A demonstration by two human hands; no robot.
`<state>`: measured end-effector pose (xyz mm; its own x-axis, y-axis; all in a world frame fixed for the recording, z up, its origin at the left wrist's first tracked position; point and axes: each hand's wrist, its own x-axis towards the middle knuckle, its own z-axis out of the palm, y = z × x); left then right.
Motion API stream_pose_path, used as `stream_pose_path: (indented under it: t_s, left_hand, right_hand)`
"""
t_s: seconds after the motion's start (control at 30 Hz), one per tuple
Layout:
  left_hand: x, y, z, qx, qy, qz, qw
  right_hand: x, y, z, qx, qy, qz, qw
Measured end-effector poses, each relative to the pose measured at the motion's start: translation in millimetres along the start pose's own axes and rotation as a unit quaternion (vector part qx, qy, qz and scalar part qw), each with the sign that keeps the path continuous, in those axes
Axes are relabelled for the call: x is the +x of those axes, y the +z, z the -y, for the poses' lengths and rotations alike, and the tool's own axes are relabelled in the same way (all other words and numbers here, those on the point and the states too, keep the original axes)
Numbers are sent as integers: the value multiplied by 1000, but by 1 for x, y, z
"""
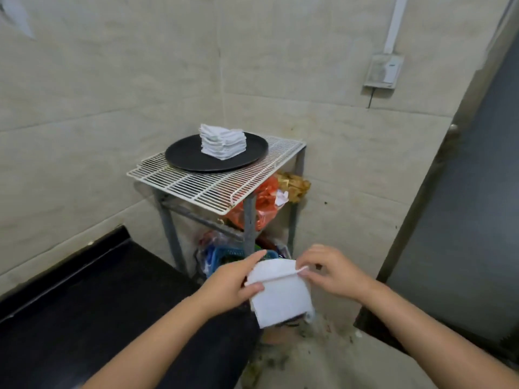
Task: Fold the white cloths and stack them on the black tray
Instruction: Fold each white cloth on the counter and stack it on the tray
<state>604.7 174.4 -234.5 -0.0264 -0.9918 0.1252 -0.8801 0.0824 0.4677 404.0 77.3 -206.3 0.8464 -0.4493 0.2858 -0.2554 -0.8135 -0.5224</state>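
The light is soft and even, a bit dim, with only faint shadows. The wall (84, 94) lines bend near the edges. The whole picture is a little fuzzy, and nothing shines brightly.

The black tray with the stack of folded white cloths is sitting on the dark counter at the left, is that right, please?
Not quite: the head view shows the black tray, with the stack of folded white cloths on it, sitting on the white wire rack, not on the dark counter.
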Motion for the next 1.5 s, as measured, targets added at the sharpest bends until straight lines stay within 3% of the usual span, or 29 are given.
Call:
stream_pose_path:
  t_s: [0.1,0.23,0.37,0.5,0.67,0.8,0.9,0.97,1.07,1.17,1.33,1.4,1.5]
  left_hand:
    - [59,-29,15,-7,42,-58,997]
    - [121,-70,26,19,64,-201,977]
    - [177,-105,32,-11,7,-307,952]
    - [238,-131,35,23,-77,-305,949]
    - [318,-175,71,142,-202,-280,928]
    - [367,-226,98,290,-305,-294,858]
    - [382,-238,117,399,-281,-296,822]
    - [382,-222,129,409,-302,-238,827]
    - [371,-183,143,393,-343,-129,844]
    - [362,-162,146,337,-345,-91,871]
    - [363,-146,139,308,-414,-100,851]
    - [356,-144,132,280,-425,-144,849]
    - [331,-147,117,291,-453,-209,816]
  right_hand:
    - [64,-41,-29,42,20,-17,999]
    - [138,-81,-56,74,-5,-27,997]
    - [222,-119,-91,89,-51,9,995]
    - [316,-150,-131,43,-125,71,989]
    - [435,-170,-156,-10,-194,64,979]
    - [515,-165,-161,-3,-223,-26,974]
    - [539,-141,-176,23,-222,-65,973]
    - [537,-116,-195,5,-221,-33,975]
    - [519,-81,-222,-66,-236,89,966]
    - [505,-68,-232,-64,-236,137,960]
    - [500,-74,-231,-77,-235,137,959]
    - [494,-77,-223,-91,-243,124,958]
    - [477,-81,-193,-109,-265,104,952]
